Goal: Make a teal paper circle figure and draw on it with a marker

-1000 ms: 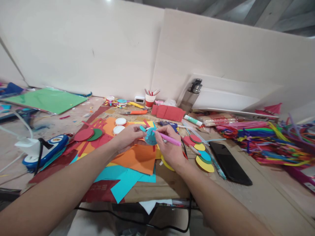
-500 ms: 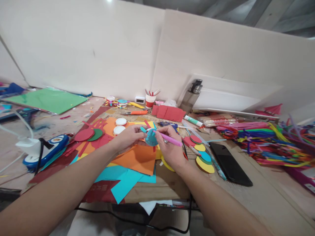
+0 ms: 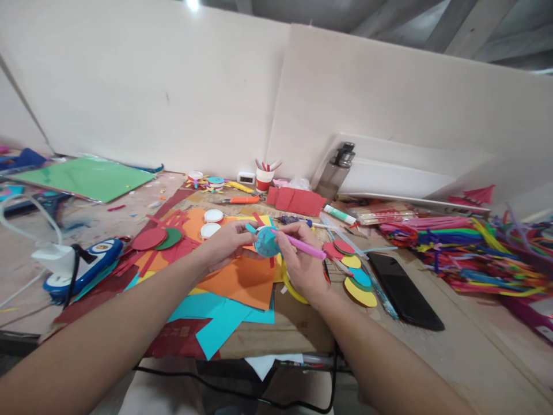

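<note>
My left hand (image 3: 231, 246) pinches the edge of a small round blue paper piece (image 3: 266, 243) with dark lines drawn on it and a small blue tab sticking out. Between the fingers of my right hand (image 3: 302, 262) is a pink pen (image 3: 307, 248), its tip end close to the blue disc. Whether the tip touches the disc I cannot tell. Below my hands lie orange paper (image 3: 244, 285) and blue paper strips (image 3: 216, 331). Two white round lids (image 3: 210, 230) sit just beyond my left hand.
Red and green paper circles (image 3: 149, 239) lie left; more coloured circles (image 3: 360, 293) and a black phone (image 3: 406, 291) lie right. Farther back stand a paper cup (image 3: 264, 178) of pens and a bottle (image 3: 334, 173). Pipe cleaners (image 3: 466, 248) fill the far right.
The pink pen's back end has swung slightly right and down in my right hand. The blue disc is still held in my left hand. The view has shifted slightly.
</note>
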`<state>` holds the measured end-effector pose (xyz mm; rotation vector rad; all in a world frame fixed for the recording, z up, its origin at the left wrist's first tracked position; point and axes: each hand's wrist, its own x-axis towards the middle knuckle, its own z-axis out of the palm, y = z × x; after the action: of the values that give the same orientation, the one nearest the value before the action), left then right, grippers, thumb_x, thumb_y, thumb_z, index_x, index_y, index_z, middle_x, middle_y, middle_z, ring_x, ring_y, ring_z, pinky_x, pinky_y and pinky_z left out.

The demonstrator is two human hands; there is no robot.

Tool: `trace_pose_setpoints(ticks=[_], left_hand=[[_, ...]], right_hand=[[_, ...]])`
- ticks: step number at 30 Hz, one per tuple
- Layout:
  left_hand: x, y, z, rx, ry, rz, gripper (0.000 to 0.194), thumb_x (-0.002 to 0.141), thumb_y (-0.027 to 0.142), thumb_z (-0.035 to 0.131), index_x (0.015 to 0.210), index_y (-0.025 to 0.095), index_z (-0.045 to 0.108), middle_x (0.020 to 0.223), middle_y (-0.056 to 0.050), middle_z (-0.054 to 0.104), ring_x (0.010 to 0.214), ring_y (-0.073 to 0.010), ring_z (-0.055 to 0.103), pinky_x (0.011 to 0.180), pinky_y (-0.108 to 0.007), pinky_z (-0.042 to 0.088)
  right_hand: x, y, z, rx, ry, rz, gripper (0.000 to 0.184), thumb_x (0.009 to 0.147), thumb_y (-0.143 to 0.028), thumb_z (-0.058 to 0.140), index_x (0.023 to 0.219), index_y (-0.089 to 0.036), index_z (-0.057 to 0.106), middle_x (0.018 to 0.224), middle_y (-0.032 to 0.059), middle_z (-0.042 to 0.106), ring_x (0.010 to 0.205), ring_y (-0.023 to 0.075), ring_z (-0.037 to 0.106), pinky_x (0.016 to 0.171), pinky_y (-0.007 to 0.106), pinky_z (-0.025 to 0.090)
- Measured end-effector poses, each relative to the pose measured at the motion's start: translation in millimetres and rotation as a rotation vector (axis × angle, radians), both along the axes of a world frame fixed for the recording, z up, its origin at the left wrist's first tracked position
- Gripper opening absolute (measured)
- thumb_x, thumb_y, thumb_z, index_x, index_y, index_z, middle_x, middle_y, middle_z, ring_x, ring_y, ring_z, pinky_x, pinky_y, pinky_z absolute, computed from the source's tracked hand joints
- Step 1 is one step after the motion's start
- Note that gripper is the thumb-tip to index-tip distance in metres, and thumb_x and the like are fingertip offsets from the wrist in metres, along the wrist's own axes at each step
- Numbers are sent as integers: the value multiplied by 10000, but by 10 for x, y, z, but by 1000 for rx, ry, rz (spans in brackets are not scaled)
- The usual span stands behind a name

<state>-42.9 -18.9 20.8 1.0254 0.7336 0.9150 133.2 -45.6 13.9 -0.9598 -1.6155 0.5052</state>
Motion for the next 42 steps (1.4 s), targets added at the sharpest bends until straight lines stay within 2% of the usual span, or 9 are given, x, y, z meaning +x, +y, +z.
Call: trace_pose_setpoints(ticks=[9,13,17,19,23,27,33,38,42], left_hand=[[19,-1,40,-81,-160,132,186,672,79,645,820,150,558,773,-3,638,734,-140,644,857,-507,566],[21,4,30,-93,-155,158,175,683,62,621,828,143,566,726,-1,623,718,-132,632,863,-488,566],[23,35,0,-81,-167,196,200,685,33,603,845,146,569,692,10,606,677,-106,610,852,-398,573],[29,48,-14,-74,-183,224,209,673,16,605,821,155,554,667,24,592,647,-88,592,851,-353,567],[49,42,-37,-48,-187,198,217,662,44,646,831,154,567,771,-7,656,731,-114,633,859,-339,551],[72,18,-39,-17,-165,135,233,644,79,675,859,131,605,876,-52,693,829,-160,662,872,-355,530],[67,13,-37,4,-187,42,288,605,62,671,882,129,635,922,-59,703,876,-168,657,754,-262,509],[38,16,-48,-31,-190,102,181,699,209,708,840,131,628,879,-60,698,785,-160,652,719,-288,524],[31,28,-39,-69,-150,168,213,683,203,731,855,139,622,797,-29,668,719,-153,644,665,-292,531]], right_hand=[[-16,5,44,-63,155,-48,185,887,-385,591,905,-201,596,861,33,656,790,159,625,714,301,518],[-16,18,61,-69,185,10,182,884,-379,599,927,-202,602,924,43,669,854,166,634,777,320,526],[12,14,55,23,79,-104,170,896,-368,586,946,-208,618,971,57,656,937,189,616,850,359,503],[17,5,40,53,37,-134,170,901,-367,580,956,-211,615,956,58,649,912,188,616,821,355,506],[-2,0,-8,25,-7,-22,143,901,-344,583,969,-219,603,890,37,651,791,158,618,717,307,511],[-14,22,-33,17,-85,12,133,895,-335,590,968,-225,607,896,37,660,810,161,628,713,295,517],[-18,30,-15,22,-120,18,111,894,-317,592,952,-223,606,893,33,660,811,159,627,718,295,517],[-29,24,-3,32,-140,17,111,888,-313,596,934,-214,612,890,39,660,809,163,623,721,302,516],[-22,33,-5,12,-131,34,116,887,-323,600,920,-212,610,868,33,656,771,153,616,697,292,510]])
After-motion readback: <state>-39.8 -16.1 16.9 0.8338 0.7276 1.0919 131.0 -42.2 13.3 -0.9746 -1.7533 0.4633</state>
